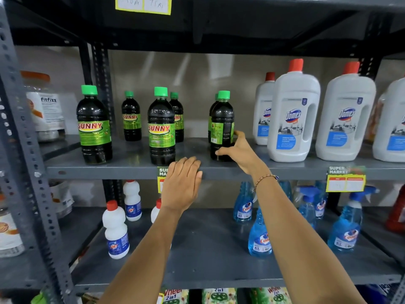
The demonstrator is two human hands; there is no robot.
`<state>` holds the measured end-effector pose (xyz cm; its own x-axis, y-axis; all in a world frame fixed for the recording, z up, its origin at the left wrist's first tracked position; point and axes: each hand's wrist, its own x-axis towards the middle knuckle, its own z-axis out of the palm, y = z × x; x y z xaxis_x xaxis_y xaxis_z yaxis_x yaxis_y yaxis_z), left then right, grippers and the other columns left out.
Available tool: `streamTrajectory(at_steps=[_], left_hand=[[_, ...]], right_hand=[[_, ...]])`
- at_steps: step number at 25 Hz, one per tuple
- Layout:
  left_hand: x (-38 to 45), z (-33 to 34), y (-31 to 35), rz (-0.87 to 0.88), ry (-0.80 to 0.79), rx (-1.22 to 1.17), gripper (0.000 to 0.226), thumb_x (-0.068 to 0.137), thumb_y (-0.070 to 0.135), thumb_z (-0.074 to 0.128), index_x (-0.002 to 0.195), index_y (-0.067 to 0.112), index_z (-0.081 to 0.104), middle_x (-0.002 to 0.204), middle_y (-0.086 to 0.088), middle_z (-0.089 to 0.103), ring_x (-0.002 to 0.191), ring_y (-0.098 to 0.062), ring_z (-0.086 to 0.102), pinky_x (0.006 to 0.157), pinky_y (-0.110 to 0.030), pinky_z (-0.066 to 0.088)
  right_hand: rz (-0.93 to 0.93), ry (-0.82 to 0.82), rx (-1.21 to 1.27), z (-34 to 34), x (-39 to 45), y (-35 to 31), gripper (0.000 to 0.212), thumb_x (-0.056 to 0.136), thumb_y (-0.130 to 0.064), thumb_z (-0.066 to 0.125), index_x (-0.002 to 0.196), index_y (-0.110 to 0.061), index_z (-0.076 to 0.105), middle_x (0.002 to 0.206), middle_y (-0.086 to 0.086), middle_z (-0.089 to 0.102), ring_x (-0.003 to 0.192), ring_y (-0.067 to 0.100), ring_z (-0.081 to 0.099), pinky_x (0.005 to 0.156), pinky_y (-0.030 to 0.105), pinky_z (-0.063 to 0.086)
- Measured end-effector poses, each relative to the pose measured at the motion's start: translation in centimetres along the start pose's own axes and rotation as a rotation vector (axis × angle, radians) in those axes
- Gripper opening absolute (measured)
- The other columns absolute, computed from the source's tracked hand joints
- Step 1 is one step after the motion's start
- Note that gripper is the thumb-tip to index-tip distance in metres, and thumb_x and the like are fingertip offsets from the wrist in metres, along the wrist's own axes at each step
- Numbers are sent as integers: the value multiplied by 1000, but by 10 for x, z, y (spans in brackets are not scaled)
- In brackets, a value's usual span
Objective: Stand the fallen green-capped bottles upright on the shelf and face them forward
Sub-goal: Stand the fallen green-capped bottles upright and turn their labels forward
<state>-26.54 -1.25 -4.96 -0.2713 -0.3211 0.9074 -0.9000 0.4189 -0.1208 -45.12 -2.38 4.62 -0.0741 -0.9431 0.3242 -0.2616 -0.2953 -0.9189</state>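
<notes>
Gripped low by the right hand (237, 150), the right bottle (221, 126) stands upright on the shelf (131, 170), thumb across its front near the base and fingers wrapped behind its right side. Its label is turned so the back panel with small print and a barcode shows; the brand name does not face forward. A second green cap peeks out just behind it.

Left of that bottle, the middle bottle (161, 128) stands upright at the shelf's front with its SUNNY label forward, and farther left the left bottle (93, 126) stands the same way. Two smaller-looking bottles stand upright toward the back: one (131, 117) between the left and middle bottles, another (178, 117) just behind the middle bottle.

The left hand (183, 183) lies flat and empty, fingers together, resting on the shelf's front edge between the middle and right bottles, partly covering a price tag (161, 172).

White jugs (293, 115) stand right of the held bottle.
</notes>
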Motion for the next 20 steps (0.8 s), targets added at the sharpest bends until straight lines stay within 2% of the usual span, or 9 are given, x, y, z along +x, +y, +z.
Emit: streamTrajectory(at_steps=[2,4,6,8,11,15,17,20], left_hand=[[1,-3,1,-6,-10,-6,38,98,28,36,116,8,62,116,-8,66,106,-30,61,96,-38,33],[1,-5,1,-1,-20,-14,38,98,28,35,116,7,62,114,-8,67,104,-30,61,95,-37,34],[0,-6,1,2,-29,-13,39,99,29,34,116,7,61,113,-8,67,101,-29,61,93,-37,34],[0,-6,1,-5,-34,-8,39,99,30,33,116,8,61,113,-8,67,101,-28,61,93,-37,34],[0,-4,2,-12,-38,9,39,99,30,33,117,8,60,113,-7,67,102,-28,61,94,-37,34],[0,-2,2,-15,-32,13,36,99,30,36,117,9,60,114,-7,66,102,-27,60,95,-37,34],[0,-1,1,-19,-32,15,36,99,30,36,117,9,59,114,-7,66,102,-27,60,95,-37,34],[0,-1,1,-20,-29,19,36,99,30,36,117,9,59,114,-7,66,102,-26,60,95,-36,34]], right_hand=[[-52,101,-114,4,-3,0,96,65,-16,84,139,-13,24,117,-4,50,109,16,53,86,25,40],[-63,114,-145,5,-4,-1,99,64,-23,85,139,-13,22,115,-4,49,103,12,52,85,24,40],[-20,44,-95,2,-3,-2,97,68,-14,81,141,-12,18,114,-2,53,93,6,53,80,21,41],[-7,27,-86,0,-2,-1,93,68,-9,81,139,-12,20,115,0,54,95,7,55,80,22,42],[-56,77,-147,3,-2,2,92,66,-20,86,133,-13,24,116,-1,53,107,14,54,89,27,43],[-9,0,-63,0,-1,1,89,71,-11,80,136,-13,19,109,-6,54,93,4,54,79,18,42],[-24,16,-82,0,-1,2,88,70,-13,82,133,-13,21,103,-11,50,94,6,53,78,17,41],[-31,17,-112,1,0,2,88,69,-16,83,132,-15,22,106,-9,48,96,7,50,80,19,41]])
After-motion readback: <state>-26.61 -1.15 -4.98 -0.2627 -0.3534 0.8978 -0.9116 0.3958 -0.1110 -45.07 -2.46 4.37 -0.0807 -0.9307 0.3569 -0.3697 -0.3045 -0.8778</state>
